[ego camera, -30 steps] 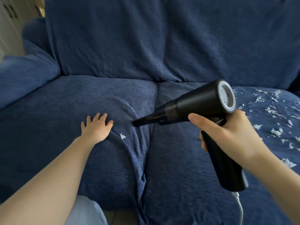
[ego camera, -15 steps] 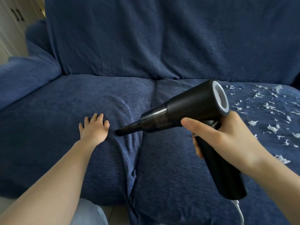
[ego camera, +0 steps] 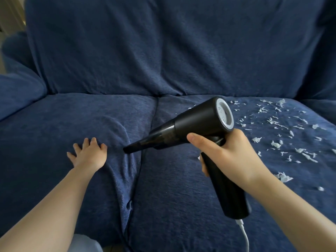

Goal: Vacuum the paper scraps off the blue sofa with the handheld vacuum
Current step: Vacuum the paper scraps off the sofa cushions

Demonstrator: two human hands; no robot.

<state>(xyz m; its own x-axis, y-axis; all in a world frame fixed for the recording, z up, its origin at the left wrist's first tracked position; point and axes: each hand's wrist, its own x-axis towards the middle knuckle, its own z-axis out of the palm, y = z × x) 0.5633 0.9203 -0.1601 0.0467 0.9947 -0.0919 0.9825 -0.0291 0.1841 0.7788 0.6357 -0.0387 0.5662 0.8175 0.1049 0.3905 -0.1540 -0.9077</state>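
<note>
My right hand grips the handle of a black handheld vacuum. Its narrow nozzle points left and down, with the tip hovering just above the fold between the two seat cushions of the blue sofa. My left hand rests flat with spread fingers on the left seat cushion, a short way left of the nozzle tip. Several white paper scraps lie scattered over the right seat cushion, behind and to the right of the vacuum. No scrap shows on the left cushion.
A white cable hangs from the bottom of the vacuum handle. The sofa's left armrest rises at the left edge. A pale blue bit of clothing shows at the bottom, in front of the sofa.
The single scrap beside my left hand a second ago is gone. The nozzle moved left towards that hand, then drew back a little. My left hand stayed on the cushion.
</note>
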